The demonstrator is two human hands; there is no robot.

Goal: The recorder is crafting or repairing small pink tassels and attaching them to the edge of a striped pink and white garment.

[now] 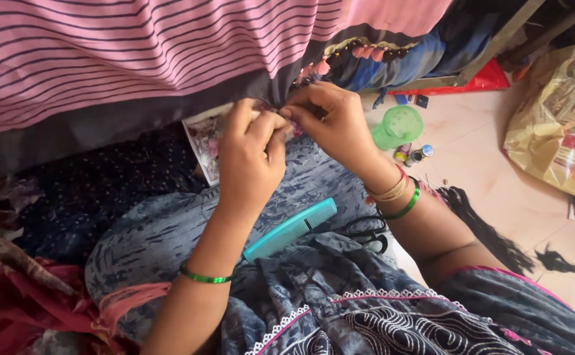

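Left wrist: thin green bangle (203, 278).
Right wrist: green bangle (407, 205), gold bangles, red thread.
Clothing: blue-grey patterned dress (327, 289), white lace trim.

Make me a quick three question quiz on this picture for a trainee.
1. True or false: the comb lies on the person's lap.
2. What colour is the cup on the floor? A green, B red, C white.
3. What lies just right of the comb?

Key
1. True.
2. A.
3. Black scissors.

Both the left hand and right hand pinch at the striped cloth edge.
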